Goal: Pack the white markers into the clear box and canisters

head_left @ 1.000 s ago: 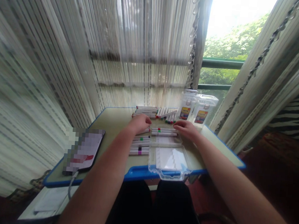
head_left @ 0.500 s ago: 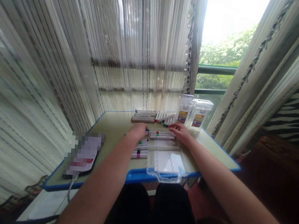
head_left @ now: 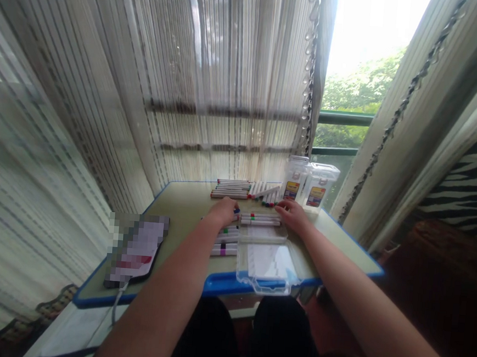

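Observation:
My left hand [head_left: 223,212] curls its fingers over a blue-capped marker [head_left: 236,211] left of the clear plastic case; part of the marker hides under the fingers. Below that wrist lie more white markers, among them one with a purple band [head_left: 223,251]. The case lies open, its see-through lid [head_left: 271,261] toward me. Several markers with red and green bands [head_left: 260,220] rest in its far half. My right hand [head_left: 294,215] is at the case's far right corner, fingers loosely bent and apart, close to loose dark-capped markers [head_left: 268,204]; I see nothing held in it.
A row of markers [head_left: 230,190] lies at the table's far side. Two upright clear cases [head_left: 316,190] with labels stand at the back right. A phone [head_left: 140,250] with a cable lies at the left. The table [head_left: 182,201] has a blue rim; striped curtains hang behind it.
My right hand has drawn slightly right, its fingertips away from the loose dark-capped markers. My left hand stays over the blue-capped marker. The whole view has shifted a little.

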{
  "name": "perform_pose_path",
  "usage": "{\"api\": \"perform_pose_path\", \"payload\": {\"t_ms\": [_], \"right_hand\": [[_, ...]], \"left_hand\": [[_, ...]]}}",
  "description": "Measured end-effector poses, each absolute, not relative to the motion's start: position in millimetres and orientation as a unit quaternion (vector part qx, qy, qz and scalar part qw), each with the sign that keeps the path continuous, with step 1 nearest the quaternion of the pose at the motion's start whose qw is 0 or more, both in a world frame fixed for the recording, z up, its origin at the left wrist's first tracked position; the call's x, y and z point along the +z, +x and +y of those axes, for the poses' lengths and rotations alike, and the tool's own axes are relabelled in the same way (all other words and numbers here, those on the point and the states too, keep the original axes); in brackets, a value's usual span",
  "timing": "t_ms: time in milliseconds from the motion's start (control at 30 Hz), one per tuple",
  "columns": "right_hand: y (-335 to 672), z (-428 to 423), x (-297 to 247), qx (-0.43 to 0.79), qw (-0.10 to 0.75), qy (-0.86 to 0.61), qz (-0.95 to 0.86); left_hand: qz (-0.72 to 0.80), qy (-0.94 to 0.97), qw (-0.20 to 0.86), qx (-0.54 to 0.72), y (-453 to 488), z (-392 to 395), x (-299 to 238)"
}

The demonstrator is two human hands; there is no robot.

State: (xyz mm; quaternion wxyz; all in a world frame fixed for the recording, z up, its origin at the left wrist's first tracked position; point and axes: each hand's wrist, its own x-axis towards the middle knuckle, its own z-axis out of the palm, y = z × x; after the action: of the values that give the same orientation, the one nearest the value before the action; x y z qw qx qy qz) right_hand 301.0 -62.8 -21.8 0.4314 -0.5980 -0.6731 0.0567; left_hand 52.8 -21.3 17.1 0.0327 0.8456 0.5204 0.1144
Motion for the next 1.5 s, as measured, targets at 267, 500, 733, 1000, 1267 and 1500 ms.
{"api": "perform_pose_path", "payload": {"t_ms": [267,500,733,1000,1267,1500], "right_hand": [[301.0,-62.5,-23.9,0.062,0.427,-0.598,-0.675],[299.8,-64.7,-22.4,0.061,0.424,-0.602,-0.674],[300.4,-65.5,-22.7,0.061,0.411,-0.604,-0.68],[293.1,-73.3,-19.2,-0.06,0.401,-0.558,-0.724],[294.2,-70.2,-20.5,-0.115,0.402,-0.518,-0.746],[294.5,-73.9,-18.5,-0.092,0.415,-0.527,-0.736]], "left_hand": [[0.531,0.836,0.043,0.133,51.5,-22.7,15.4],[0.487,0.834,-0.048,0.254,61.2,-33.3,23.6],[0.406,0.828,-0.06,0.381,64.9,-42.3,31.5],[0.396,0.801,0.057,0.445,70.2,-47.5,32.9],[0.331,0.731,0.342,0.488,85.1,-41.2,18.6],[0.328,0.692,0.413,0.494,83.9,-30.6,7.7]]}}
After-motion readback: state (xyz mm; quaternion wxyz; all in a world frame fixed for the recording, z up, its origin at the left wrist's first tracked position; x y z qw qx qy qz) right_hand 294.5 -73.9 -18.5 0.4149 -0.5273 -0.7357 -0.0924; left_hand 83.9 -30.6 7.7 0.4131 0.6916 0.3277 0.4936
